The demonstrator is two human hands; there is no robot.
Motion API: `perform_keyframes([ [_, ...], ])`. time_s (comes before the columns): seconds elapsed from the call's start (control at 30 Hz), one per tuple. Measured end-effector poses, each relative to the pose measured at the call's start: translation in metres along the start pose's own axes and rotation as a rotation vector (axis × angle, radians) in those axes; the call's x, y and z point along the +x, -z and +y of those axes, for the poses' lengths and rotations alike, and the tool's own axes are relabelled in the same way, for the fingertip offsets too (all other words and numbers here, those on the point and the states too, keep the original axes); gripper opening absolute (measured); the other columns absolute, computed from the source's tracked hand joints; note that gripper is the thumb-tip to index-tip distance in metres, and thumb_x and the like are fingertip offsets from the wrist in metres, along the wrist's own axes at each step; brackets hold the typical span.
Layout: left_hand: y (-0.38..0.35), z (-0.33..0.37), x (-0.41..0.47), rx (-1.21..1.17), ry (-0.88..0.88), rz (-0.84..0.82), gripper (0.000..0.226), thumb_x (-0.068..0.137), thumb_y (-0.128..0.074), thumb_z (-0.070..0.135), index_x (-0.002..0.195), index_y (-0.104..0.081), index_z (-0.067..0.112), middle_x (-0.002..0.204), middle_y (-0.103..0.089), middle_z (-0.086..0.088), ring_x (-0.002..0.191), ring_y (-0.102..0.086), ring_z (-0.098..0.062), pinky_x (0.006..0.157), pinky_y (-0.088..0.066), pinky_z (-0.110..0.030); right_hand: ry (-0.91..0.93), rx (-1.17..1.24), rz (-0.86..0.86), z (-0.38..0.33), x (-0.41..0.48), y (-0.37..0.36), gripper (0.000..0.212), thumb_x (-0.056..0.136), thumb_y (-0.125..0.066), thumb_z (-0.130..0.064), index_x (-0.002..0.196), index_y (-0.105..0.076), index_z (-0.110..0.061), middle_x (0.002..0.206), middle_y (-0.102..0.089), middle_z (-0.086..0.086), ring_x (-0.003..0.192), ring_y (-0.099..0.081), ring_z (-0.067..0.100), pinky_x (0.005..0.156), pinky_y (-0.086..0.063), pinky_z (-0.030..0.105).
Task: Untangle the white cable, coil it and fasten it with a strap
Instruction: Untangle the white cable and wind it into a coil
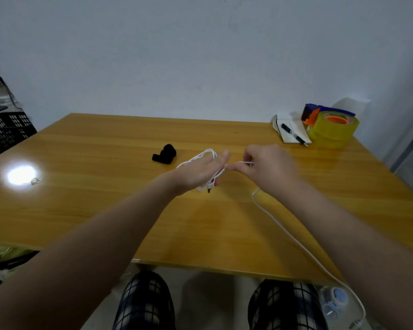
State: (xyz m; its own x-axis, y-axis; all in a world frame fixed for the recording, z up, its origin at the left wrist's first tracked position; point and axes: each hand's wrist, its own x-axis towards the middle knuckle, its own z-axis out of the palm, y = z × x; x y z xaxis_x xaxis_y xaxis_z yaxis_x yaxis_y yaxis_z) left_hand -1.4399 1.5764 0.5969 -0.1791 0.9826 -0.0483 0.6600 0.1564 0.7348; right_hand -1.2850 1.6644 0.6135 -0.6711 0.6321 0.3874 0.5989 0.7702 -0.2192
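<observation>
Above the middle of the wooden table (105, 210), my left hand (202, 171) has loops of the thin white cable (293, 239) wound around its fingers; a white plug end hangs below the palm. My right hand (265, 166) pinches a short stretch of the same cable just right of the left fingertips. From under the right hand the cable trails across the table toward me, over the front edge and down past my right knee. A black strap (165, 154), rolled up, lies on the table just left of and beyond my left hand.
A yellow tape roll in a blue and orange dispenser (332, 126) stands at the back right, beside a notepad with a pen (292, 132). A small metal bit (35, 181) lies at the left by a light glare. A black crate (8, 129) stands off the table's left.
</observation>
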Motion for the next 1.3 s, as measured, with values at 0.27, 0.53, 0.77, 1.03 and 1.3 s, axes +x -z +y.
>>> perform_keyframes([
  [0.27, -0.001, 0.006, 0.002, -0.069, -0.021, 0.14, 0.041, 0.081, -0.068, 0.048, 0.071, -0.051, 0.012, 0.057, -0.052, -0.003, 0.046, -0.048, -0.011, 0.048, -0.04, -0.024, -0.101, 0.934, -0.204, 0.015, 0.008, 0.0, 0.018, 0.077, -0.073, -0.016, 0.074, -0.06, -0.005, 0.054, -0.049, 0.007, 0.043, -0.048, 0.012, 0.046, -0.047, 0.024],
  [0.53, -0.005, -0.009, 0.002, -0.641, -0.013, 0.061, 0.046, 0.091, -0.054, 0.047, 0.06, -0.035, 0.018, 0.047, -0.027, 0.005, 0.041, -0.025, -0.012, 0.049, -0.021, -0.027, -0.184, 1.011, -0.375, 0.028, 0.015, 0.005, 0.022, 0.083, -0.068, -0.019, 0.092, -0.068, 0.0, 0.046, -0.038, -0.006, 0.039, -0.029, 0.007, 0.038, -0.025, 0.019],
  [0.77, 0.013, 0.008, 0.004, -1.329, -0.069, -0.007, 0.053, 0.085, -0.048, 0.05, 0.043, -0.037, 0.021, 0.032, -0.025, 0.008, 0.031, -0.029, -0.007, 0.052, -0.038, -0.019, -0.267, 0.822, 0.004, 0.049, 0.014, -0.024, 0.023, 0.093, -0.055, -0.023, 0.076, -0.065, -0.013, 0.048, -0.04, -0.002, 0.042, -0.036, 0.012, 0.047, -0.031, 0.025],
  [1.03, 0.014, 0.002, 0.009, -1.531, -0.009, 0.132, 0.058, 0.096, -0.045, 0.042, 0.043, -0.034, 0.019, 0.036, -0.025, 0.006, 0.036, -0.029, -0.009, 0.051, -0.043, -0.021, -0.338, 0.968, -0.024, 0.044, -0.003, -0.051, 0.028, 0.1, -0.037, -0.03, 0.087, -0.058, -0.018, 0.057, -0.037, -0.008, 0.047, -0.035, 0.005, 0.044, -0.029, 0.021],
  [1.3, 0.013, 0.007, 0.022, -1.428, 0.008, 0.389, 0.026, 0.093, -0.035, 0.018, 0.07, -0.044, 0.01, 0.064, -0.046, -0.006, 0.063, -0.047, -0.02, 0.066, -0.044, -0.033, -0.006, 0.05, -0.579, 0.008, -0.012, -0.066, 0.046, 0.095, -0.038, -0.019, 0.14, -0.036, -0.029, 0.136, -0.051, 0.011, 0.119, -0.051, 0.03, 0.091, -0.042, 0.035],
])
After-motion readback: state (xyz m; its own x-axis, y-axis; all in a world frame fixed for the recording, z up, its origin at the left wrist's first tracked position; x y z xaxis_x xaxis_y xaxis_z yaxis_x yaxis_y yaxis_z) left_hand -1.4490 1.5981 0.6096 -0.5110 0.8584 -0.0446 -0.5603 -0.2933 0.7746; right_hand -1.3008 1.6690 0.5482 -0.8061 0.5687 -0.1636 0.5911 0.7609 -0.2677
